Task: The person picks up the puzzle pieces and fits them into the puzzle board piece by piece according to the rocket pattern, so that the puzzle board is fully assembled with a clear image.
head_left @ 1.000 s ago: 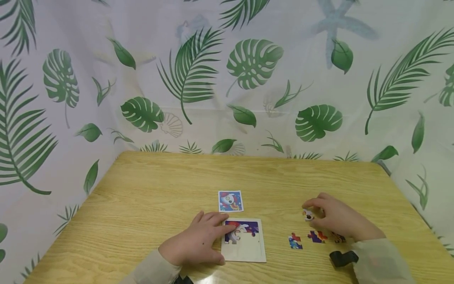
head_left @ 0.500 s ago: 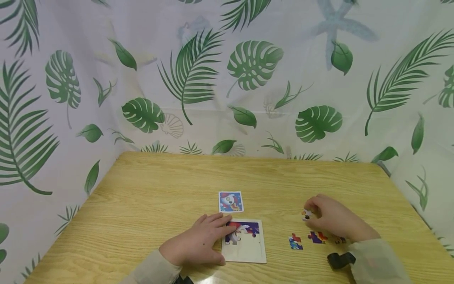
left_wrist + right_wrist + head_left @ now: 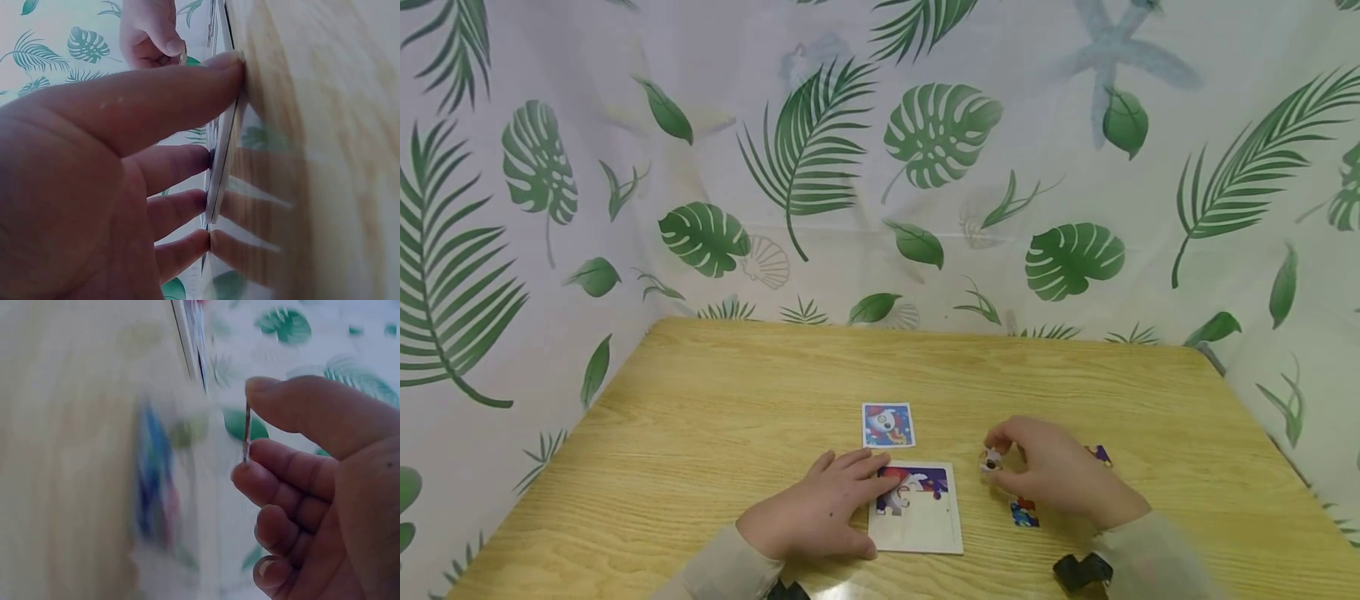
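Note:
My left hand rests at the left side of a square puzzle board, fingers extended over its upper left and thumb by its lower left corner. The board's upper part and left side carry fitted pieces, while its lower right shows bare backing. In the left wrist view, fingertips and thumb touch the board's edge. To the right of the board, my right hand pinches a white puzzle piece between thumb and fingers, above the table. Seen edge-on in the right wrist view, this piece is a thin strip.
A small picture card lies just behind the board. One blue and red puzzle piece sits on the wooden table by my right hand, and a purple one shows beyond it. A leaf-print curtain hangs behind.
My right hand has moved left toward the board, carrying the white puzzle piece. It now covers some of the loose pieces. My left hand has stayed in place.

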The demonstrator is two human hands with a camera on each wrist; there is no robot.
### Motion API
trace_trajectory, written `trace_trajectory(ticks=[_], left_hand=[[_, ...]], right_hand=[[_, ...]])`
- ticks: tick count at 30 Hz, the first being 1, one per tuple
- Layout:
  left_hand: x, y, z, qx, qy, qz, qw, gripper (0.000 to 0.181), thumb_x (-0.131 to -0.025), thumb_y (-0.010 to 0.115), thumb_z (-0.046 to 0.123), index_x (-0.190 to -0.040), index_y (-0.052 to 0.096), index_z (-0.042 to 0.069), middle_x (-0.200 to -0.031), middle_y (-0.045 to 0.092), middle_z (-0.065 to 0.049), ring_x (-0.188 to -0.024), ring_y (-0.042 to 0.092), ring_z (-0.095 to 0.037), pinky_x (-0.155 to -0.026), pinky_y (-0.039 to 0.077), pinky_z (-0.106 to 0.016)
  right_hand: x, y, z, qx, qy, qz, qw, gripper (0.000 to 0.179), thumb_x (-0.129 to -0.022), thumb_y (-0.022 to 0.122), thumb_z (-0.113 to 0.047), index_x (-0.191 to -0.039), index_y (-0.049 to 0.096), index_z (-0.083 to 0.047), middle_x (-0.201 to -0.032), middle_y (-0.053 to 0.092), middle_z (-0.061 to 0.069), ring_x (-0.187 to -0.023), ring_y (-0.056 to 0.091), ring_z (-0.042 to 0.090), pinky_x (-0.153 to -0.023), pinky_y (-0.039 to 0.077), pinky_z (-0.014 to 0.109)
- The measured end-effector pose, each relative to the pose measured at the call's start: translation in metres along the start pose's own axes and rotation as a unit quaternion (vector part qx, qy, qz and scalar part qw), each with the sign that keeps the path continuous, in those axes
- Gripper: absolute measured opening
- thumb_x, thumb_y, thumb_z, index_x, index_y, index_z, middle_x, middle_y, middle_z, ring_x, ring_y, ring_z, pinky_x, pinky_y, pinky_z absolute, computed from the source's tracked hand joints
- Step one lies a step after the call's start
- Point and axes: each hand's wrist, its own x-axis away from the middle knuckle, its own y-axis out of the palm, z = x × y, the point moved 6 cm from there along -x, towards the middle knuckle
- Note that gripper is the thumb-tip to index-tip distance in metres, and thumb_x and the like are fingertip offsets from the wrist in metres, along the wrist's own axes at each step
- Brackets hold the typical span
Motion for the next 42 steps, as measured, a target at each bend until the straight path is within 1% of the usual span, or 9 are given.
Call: trace_trajectory(ticks=[3,5,12,17,20,24,32,39,42], left_hand=[[0.0,-0.001,0.0,-0.008,-0.004,-0.004,1.0,0.083,-0.087,0.076,0.048,-0.158,0.038,0.028,-0.166,0.023,0.005,-0.153,0.016,-0.024,-0.116,0.015,-0.064],[0.001,-0.002,0.001,-0.012,-0.005,-0.005,0.9999,0.084,-0.087,0.076,0.049,-0.159,0.037,0.027,-0.166,0.023,0.004,-0.153,0.016,-0.024,-0.116,0.015,-0.064],[0.001,-0.003,0.001,-0.013,0.0,-0.005,0.9999,0.085,-0.088,0.076,0.049,-0.159,0.037,0.024,-0.166,0.023,0.003,-0.153,0.016,-0.025,-0.116,0.015,-0.064],[0.0,-0.003,0.001,-0.013,-0.001,-0.006,0.9999,0.085,-0.087,0.076,0.049,-0.159,0.037,0.025,-0.166,0.023,0.003,-0.153,0.017,-0.025,-0.116,0.016,-0.065],[0.001,-0.003,0.001,-0.018,0.001,-0.004,0.9998,0.085,-0.087,0.076,0.049,-0.159,0.037,0.025,-0.166,0.023,0.002,-0.153,0.018,-0.024,-0.116,0.017,-0.065],[0.001,-0.003,0.001,-0.022,0.003,-0.002,0.9997,0.085,-0.087,0.076,0.05,-0.159,0.037,0.025,-0.166,0.024,0.002,-0.152,0.018,-0.024,-0.115,0.017,-0.065],[0.001,-0.001,0.001,-0.025,0.006,0.0,0.9997,0.084,-0.088,0.075,0.05,-0.158,0.038,0.024,-0.166,0.024,0.001,-0.152,0.018,-0.025,-0.115,0.018,-0.066],[0.001,0.0,0.003,-0.014,0.027,0.006,0.9995,0.074,-0.088,0.076,0.043,-0.154,0.043,0.039,-0.165,0.026,-0.004,-0.152,0.019,-0.029,-0.112,0.019,-0.069],[0.002,-0.001,0.004,-0.013,0.039,0.003,0.9992,0.07,-0.091,0.074,0.042,-0.153,0.043,0.041,-0.166,0.024,-0.006,-0.152,0.016,-0.03,-0.112,0.019,-0.069]], right_hand=[[-0.004,0.013,-0.019,0.013,-0.037,-0.006,0.9992,0.032,-0.086,0.081,-0.037,-0.111,0.069,-0.021,-0.099,0.061,-0.014,-0.089,0.057,0.008,-0.082,0.052,0.038],[-0.005,0.021,-0.03,0.017,-0.06,-0.015,0.9979,0.031,-0.086,0.08,-0.039,-0.109,0.069,-0.022,-0.097,0.06,-0.015,-0.089,0.056,0.006,-0.082,0.052,0.038],[-0.007,0.04,-0.064,0.026,-0.075,-0.025,0.9965,0.033,-0.087,0.077,-0.049,-0.106,0.07,-0.024,-0.094,0.058,-0.017,-0.084,0.053,0.004,-0.082,0.052,0.036],[-0.009,0.052,-0.079,0.023,-0.084,-0.028,0.9958,0.033,-0.087,0.077,-0.047,-0.108,0.072,-0.022,-0.097,0.058,-0.017,-0.088,0.054,0.004,-0.085,0.052,0.038],[-0.009,0.058,-0.083,0.026,-0.084,-0.021,0.9959,0.034,-0.086,0.077,-0.045,-0.11,0.072,-0.022,-0.096,0.057,-0.016,-0.086,0.054,0.004,-0.083,0.052,0.035],[-0.01,0.065,-0.086,0.036,-0.083,-0.017,0.9957,0.037,-0.084,0.077,-0.046,-0.111,0.072,-0.021,-0.093,0.053,-0.016,-0.079,0.049,0.005,-0.073,0.048,0.029],[-0.009,0.068,-0.086,0.03,-0.076,-0.011,0.9966,0.037,-0.086,0.078,-0.042,-0.115,0.071,-0.019,-0.094,0.051,-0.014,-0.077,0.047,0.005,-0.071,0.046,0.029],[-0.008,0.065,-0.084,0.027,-0.062,-0.009,0.9976,0.036,-0.087,0.078,-0.042,-0.114,0.071,-0.02,-0.095,0.051,-0.013,-0.077,0.047,0.006,-0.07,0.044,0.028],[-0.008,0.064,-0.084,0.027,-0.063,-0.007,0.9976,0.037,-0.087,0.078,-0.042,-0.115,0.072,-0.019,-0.096,0.051,-0.013,-0.076,0.047,0.006,-0.07,0.044,0.027]])
